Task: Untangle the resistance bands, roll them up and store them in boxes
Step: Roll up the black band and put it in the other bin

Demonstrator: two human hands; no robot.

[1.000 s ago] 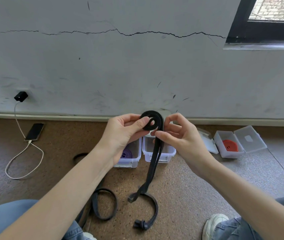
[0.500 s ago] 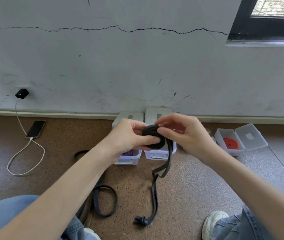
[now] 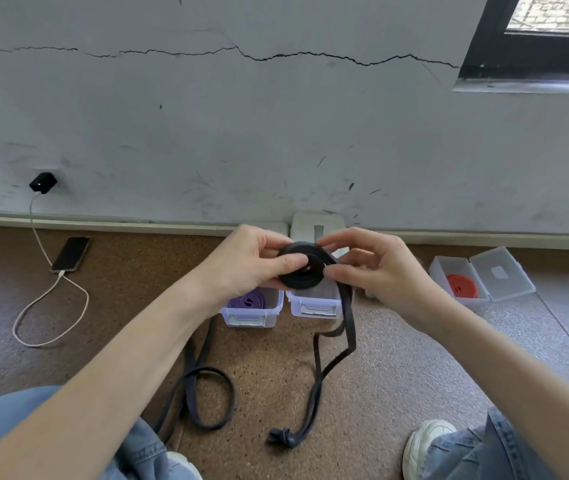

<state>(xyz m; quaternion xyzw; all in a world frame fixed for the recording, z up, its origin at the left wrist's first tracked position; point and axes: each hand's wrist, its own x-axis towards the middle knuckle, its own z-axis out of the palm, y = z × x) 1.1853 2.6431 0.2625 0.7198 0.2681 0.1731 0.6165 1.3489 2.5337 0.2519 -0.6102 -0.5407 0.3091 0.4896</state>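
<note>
Left hand (image 3: 248, 265) pinching black band roll (image 3: 302, 271), thumb pressing on its face. Right hand (image 3: 376, 268) feeding tail (image 3: 347, 317), fingertips curling on rim. Advice: keeping tension even, turns flat; knot (image 3: 281, 438) dangling near floor needing undoing before reaching empty box (image 3: 314, 306).

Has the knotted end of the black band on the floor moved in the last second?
Cannot tell. The knot lies on the floor, about as far in front of the clear box as before; the camera shifted too.
</note>
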